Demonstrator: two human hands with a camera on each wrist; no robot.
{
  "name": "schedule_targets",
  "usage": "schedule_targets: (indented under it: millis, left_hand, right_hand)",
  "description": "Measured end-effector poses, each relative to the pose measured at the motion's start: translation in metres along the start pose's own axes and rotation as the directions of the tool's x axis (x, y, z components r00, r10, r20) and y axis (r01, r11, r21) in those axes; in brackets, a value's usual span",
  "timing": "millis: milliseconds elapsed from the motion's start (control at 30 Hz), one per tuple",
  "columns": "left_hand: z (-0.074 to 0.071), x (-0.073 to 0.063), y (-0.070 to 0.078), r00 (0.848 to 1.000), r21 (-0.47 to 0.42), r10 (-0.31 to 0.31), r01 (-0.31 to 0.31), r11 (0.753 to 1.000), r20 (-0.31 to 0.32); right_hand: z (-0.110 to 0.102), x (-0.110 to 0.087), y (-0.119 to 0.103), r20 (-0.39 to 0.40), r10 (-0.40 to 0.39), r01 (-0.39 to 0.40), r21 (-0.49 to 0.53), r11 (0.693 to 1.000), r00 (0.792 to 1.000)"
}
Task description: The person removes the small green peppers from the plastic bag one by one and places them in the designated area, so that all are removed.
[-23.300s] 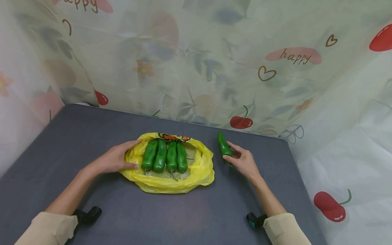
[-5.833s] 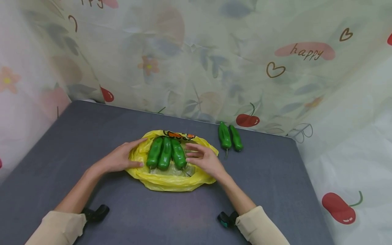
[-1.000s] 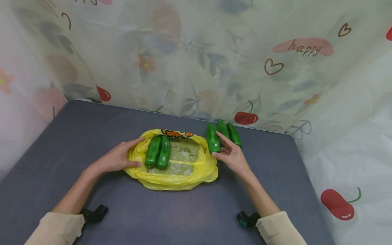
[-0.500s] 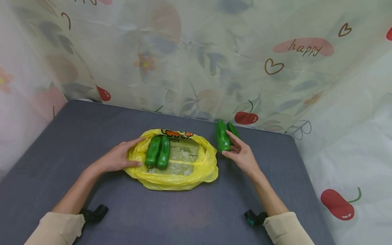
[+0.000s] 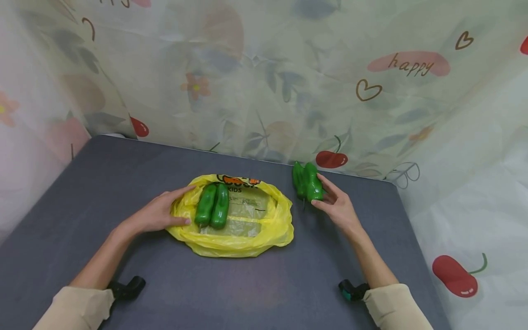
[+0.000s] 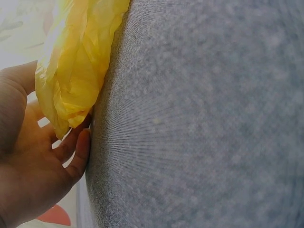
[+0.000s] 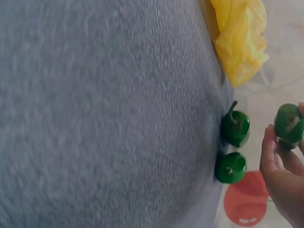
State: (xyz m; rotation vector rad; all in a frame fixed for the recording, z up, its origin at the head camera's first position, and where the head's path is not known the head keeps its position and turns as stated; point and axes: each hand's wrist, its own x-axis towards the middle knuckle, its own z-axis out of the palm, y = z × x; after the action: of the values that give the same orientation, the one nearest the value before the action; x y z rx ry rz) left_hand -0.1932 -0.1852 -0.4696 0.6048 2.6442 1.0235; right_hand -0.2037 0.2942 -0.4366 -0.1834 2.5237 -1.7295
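My left hand [image 5: 158,213] holds the left side of an open yellow plastic bag [image 5: 243,247], its thumb over the rim. Two green peppers [image 5: 220,206] lie side by side at the bag's left. In my right hand [image 5: 338,208] a third green pepper [image 5: 314,183] is pinched between thumb and fingers, to the right of the bag. The right wrist view shows this held pepper [image 7: 289,122] raised above the table, beyond two more peppers: a stemmed pepper [image 7: 236,129] and another pepper [image 7: 231,167]. From the head, the held pepper covers one of those; the left table pepper [image 5: 298,176] shows beside it.
The dark grey table [image 5: 243,293] ends at the back against a hanging patterned cloth [image 5: 247,91], close behind the peppers. More white cloth [image 5: 486,206] hangs at the right side. Printing shows on the bag's inner back wall.
Over the last second my right hand has carried the pepper rightward from the bag's edge to over the table peppers. The bag held four peppers at first, then three, now two. My left hand stays.
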Motion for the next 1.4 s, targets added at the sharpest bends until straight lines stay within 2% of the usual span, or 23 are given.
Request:
schedule_targets:
  millis: [767,1100,1400]
  left_hand:
    - [-0.002,-0.001,0.003,1.0,-0.005,-0.008,0.008,1.0,0.004]
    - [-0.001,0.0,0.001,1.0,-0.002,-0.011,0.011,1.0,0.003]
    - [-0.001,0.0,-0.001,1.0,-0.011,-0.021,0.021,1.0,0.007]
  right_hand:
    - [-0.032,0.016,0.012,-0.041,0.044,-0.047,-0.06,0.997,0.998]
    - [-0.036,0.011,-0.006,-0.046,0.043,-0.046,-0.075,0.996,0.998]
    - [-0.041,0.014,0.0,-0.068,0.059,-0.065,-0.09,0.994,0.996]
